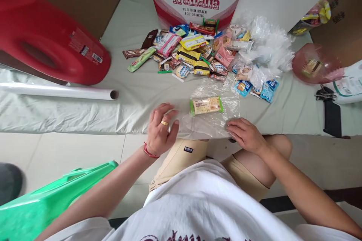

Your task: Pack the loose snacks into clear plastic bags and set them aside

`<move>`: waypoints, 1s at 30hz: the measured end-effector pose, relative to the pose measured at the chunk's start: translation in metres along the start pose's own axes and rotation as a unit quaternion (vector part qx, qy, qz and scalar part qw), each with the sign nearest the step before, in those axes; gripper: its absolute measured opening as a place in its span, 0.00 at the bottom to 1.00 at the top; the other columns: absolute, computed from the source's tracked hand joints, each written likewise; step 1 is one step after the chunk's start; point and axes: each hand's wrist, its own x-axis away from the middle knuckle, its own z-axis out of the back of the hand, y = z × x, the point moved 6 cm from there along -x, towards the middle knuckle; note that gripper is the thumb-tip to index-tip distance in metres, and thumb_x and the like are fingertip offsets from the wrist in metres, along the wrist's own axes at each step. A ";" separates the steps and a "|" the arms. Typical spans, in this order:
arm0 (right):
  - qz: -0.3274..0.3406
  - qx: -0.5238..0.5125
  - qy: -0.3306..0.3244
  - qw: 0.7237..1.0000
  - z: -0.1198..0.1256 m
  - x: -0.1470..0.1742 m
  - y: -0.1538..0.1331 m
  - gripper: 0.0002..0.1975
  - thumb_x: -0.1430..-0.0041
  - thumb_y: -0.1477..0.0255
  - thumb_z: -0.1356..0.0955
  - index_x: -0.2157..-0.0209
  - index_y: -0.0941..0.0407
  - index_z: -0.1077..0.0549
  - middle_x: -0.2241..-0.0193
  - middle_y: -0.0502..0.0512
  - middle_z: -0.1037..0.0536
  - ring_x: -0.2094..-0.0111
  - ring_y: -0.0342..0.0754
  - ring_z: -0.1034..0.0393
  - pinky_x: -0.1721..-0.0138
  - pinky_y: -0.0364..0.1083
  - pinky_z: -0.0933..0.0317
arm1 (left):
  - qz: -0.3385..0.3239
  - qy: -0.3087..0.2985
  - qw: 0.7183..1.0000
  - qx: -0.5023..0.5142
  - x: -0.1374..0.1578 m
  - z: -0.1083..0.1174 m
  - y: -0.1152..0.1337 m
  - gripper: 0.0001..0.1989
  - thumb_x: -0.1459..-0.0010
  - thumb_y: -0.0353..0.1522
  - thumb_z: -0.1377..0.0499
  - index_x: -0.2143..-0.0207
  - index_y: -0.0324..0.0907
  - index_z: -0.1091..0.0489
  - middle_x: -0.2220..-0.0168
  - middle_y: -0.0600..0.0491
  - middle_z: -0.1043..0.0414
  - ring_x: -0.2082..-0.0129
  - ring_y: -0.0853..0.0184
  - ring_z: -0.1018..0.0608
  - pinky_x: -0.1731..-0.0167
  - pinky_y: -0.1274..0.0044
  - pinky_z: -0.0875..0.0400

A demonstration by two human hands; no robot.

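A biscuit packet [207, 105] with green ends lies on, or inside, a clear plastic bag [230, 105] near the table's front edge; I cannot tell which. To its left is my left hand [162, 128], fingers curved and apart, with nothing in it and slightly blurred. My right hand [246, 133] rests its fingertips on the bag's lower right corner, the fingers stretched out and the palm down. Beyond the bag spreads a heap of wrapped snacks [192, 54] in many colours. Crumpled clear plastic bags [266, 45] are piled to the heap's right.
A white Wahaha carton [198, 0] stands behind the snacks. On the left are a red jug [56, 41] and a white roll [59, 91]. At right sit a reddish clear bowl [308, 64], a white bottle [350, 84] and a black key case [332, 118]. Below left is a green bag [56, 196].
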 end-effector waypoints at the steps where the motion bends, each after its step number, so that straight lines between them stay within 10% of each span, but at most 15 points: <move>1: 0.005 -0.006 0.003 1.000 0.002 -0.002 0.000 0.14 0.28 0.72 0.36 0.49 0.53 0.20 0.50 0.62 0.19 0.52 0.55 0.26 0.49 0.57 0.29 | -0.023 0.007 1.000 0.009 -0.009 0.004 0.010 0.21 0.33 0.32 0.50 0.40 0.47 0.30 0.43 0.42 0.24 0.35 0.52 0.28 0.38 0.55 0.34; 5: 0.023 -0.011 0.023 0.999 0.005 -0.007 -0.004 0.13 0.29 0.73 0.35 0.51 0.55 0.20 0.51 0.63 0.19 0.54 0.55 0.27 0.51 0.56 0.28 | -0.201 -0.141 0.968 0.055 -0.059 -0.008 0.051 0.29 0.35 0.26 0.54 0.36 0.54 0.32 0.41 0.52 0.22 0.33 0.59 0.30 0.33 0.57 0.46; 11: 0.015 -0.006 0.013 1.000 0.005 -0.011 -0.010 0.14 0.29 0.72 0.37 0.52 0.54 0.19 0.52 0.63 0.19 0.53 0.56 0.28 0.52 0.57 0.27 | -0.219 -0.388 0.895 -0.018 -0.120 -0.048 0.041 0.31 0.41 0.27 0.47 0.37 0.55 0.28 0.53 0.48 0.18 0.44 0.54 0.26 0.38 0.55 0.45; 23: -0.118 -0.162 0.085 0.976 0.036 -0.047 0.018 0.13 0.31 0.63 0.33 0.57 0.52 0.18 0.55 0.59 0.18 0.52 0.54 0.23 0.48 0.54 0.29 | -0.102 -0.227 0.965 -0.080 -0.064 -0.011 -0.056 0.11 0.41 0.36 0.43 0.61 0.46 0.21 0.57 0.48 0.23 0.49 0.51 0.28 0.44 0.52 0.40; 30: -0.247 -0.283 0.061 0.925 0.031 -0.099 0.063 0.18 0.41 0.56 0.29 0.62 0.57 0.19 0.71 0.52 0.21 0.71 0.45 0.31 0.68 0.45 0.38 | -0.005 -0.205 0.975 -0.081 -0.042 -0.023 -0.055 0.29 0.47 0.55 0.35 0.51 0.46 0.22 0.50 0.42 0.24 0.44 0.44 0.29 0.43 0.51 0.39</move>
